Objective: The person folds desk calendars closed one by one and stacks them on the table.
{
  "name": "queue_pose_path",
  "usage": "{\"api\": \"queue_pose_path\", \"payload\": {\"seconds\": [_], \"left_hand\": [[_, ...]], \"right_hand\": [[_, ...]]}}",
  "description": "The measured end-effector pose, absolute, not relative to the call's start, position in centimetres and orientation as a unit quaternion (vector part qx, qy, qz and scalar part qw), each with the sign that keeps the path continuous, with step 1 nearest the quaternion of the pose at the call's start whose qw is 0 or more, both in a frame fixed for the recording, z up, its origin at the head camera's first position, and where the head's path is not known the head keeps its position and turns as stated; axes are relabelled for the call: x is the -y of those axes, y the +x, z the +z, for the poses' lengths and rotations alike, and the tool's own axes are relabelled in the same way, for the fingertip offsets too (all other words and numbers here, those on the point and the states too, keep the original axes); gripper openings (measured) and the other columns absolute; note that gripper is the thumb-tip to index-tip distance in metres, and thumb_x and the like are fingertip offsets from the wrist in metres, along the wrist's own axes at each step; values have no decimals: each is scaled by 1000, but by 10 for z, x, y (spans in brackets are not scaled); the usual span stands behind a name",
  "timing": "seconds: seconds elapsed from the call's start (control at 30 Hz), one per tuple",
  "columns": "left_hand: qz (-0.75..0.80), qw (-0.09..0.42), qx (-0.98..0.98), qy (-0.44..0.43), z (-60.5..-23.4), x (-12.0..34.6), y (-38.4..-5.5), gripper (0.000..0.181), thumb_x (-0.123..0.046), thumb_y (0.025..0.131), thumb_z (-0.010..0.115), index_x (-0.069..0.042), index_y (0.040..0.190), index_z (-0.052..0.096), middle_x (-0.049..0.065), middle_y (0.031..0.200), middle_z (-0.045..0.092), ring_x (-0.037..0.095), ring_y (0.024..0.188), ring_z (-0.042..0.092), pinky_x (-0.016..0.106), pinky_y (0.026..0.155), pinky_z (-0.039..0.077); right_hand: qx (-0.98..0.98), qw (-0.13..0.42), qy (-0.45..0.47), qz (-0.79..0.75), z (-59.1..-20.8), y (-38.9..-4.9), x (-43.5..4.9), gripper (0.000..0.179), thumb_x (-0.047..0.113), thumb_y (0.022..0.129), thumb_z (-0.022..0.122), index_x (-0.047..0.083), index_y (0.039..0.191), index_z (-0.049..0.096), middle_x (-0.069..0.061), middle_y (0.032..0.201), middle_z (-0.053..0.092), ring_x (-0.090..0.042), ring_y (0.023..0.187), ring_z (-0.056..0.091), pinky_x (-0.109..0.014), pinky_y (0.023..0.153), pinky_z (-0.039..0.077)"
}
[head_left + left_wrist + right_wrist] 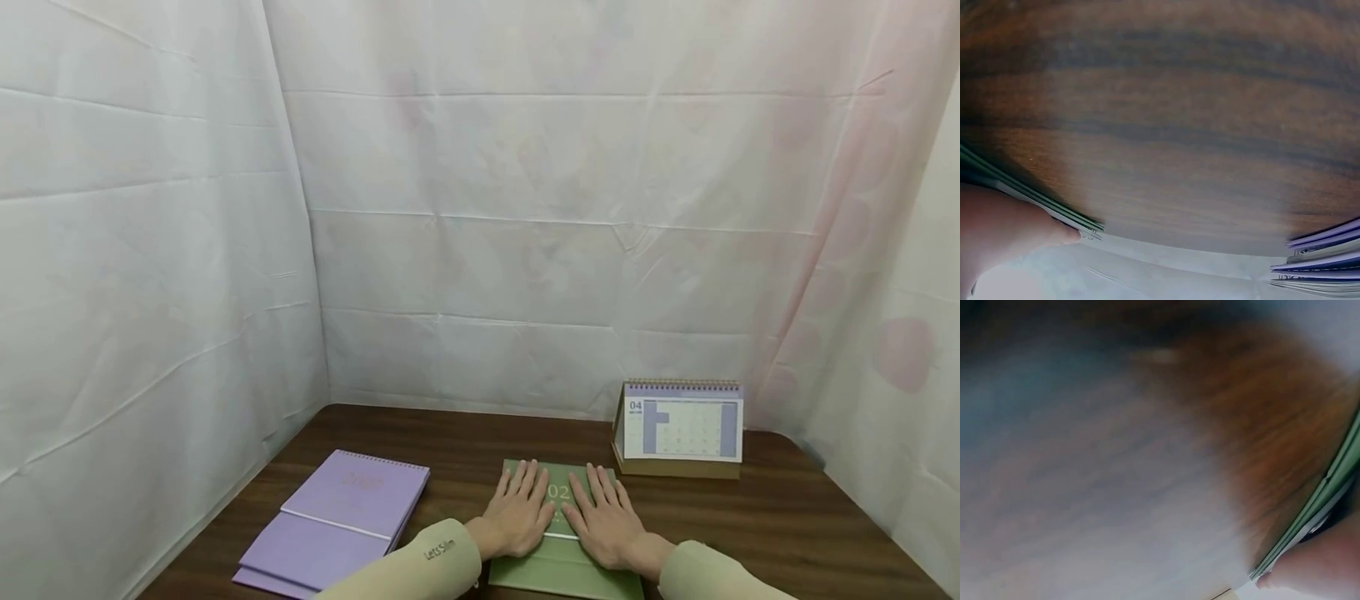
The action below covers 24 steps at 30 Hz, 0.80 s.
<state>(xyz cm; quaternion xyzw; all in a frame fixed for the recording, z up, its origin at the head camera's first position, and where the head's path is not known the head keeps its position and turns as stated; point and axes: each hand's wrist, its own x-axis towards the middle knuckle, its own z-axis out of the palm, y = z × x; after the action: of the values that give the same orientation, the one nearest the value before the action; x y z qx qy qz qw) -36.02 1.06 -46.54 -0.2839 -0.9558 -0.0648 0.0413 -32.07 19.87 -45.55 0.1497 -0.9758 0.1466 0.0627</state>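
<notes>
Palms down, my left hand (519, 510) and right hand (603, 523) lie side by side on the green desk calendar (564, 575), fingers straight and slightly spread, pinching nothing. It rests flat on the dark wooden table (465, 433) in front of me, its gold "02" showing between my hands; I judge that such even pressure keeps its layers down. The purple spiral-bound calendar (330, 542) lies flat to my left, apart, perhaps to leave me room, while the tented "04" calendar (682, 429) stands propped on its base, presumably for reading
</notes>
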Motion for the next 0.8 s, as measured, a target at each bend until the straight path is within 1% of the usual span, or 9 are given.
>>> {"api": "queue_pose_path", "payload": {"seconds": [0.07, 0.27, 0.4, 0.53, 0.63, 0.8], "left_hand": [[-63, 36, 957, -281, -463, -10, -359, 61, -49, 104, 11, -18, 156, 15, 7, 164, 8, 23, 152, 6, 50, 122, 11], [-54, 43, 958, -279, -464, -11, -359, 60, -49, 104, 11, -19, 156, 15, 6, 164, 9, 23, 152, 6, 49, 122, 13], [-54, 43, 958, -279, -464, -12, -358, 61, -49, 104, 9, -18, 156, 14, 6, 164, 8, 23, 152, 5, 49, 122, 11], [-54, 40, 959, -275, -456, -12, -351, 60, -47, 104, 11, -17, 156, 17, 7, 164, 11, 24, 152, 8, 49, 122, 13], [-52, 43, 960, -272, -451, -12, -346, 60, -47, 104, 13, -16, 155, 20, 8, 163, 14, 24, 152, 11, 49, 121, 15], [-51, 49, 961, -268, -450, -12, -344, 60, -47, 104, 14, -16, 155, 21, 7, 163, 15, 24, 151, 12, 48, 121, 16]], "right_hand": [[976, 62, 150, 146, -456, -322, -198, 68, 52, 102, 26, 4, 150, 31, -26, 159, 13, -46, 147, 8, -65, 115, 3], [980, 60, 138, 131, -457, -324, -197, 64, 49, 103, 27, 7, 151, 30, -23, 160, 12, -42, 149, 6, -63, 116, 6], [981, 49, 137, 130, -456, -324, -198, 65, 51, 103, 26, 7, 151, 30, -23, 160, 12, -43, 149, 6, -63, 116, 5], [981, 39, 138, 133, -454, -323, -199, 67, 51, 102, 27, 6, 150, 31, -24, 160, 12, -44, 148, 7, -64, 116, 4], [981, 31, 136, 132, -454, -324, -199, 68, 54, 102, 25, 7, 151, 30, -24, 160, 11, -44, 148, 6, -63, 116, 3], [982, 30, 137, 130, -455, -326, -199, 69, 54, 102, 25, 6, 151, 30, -24, 160, 11, -44, 148, 7, -64, 116, 3]]}}
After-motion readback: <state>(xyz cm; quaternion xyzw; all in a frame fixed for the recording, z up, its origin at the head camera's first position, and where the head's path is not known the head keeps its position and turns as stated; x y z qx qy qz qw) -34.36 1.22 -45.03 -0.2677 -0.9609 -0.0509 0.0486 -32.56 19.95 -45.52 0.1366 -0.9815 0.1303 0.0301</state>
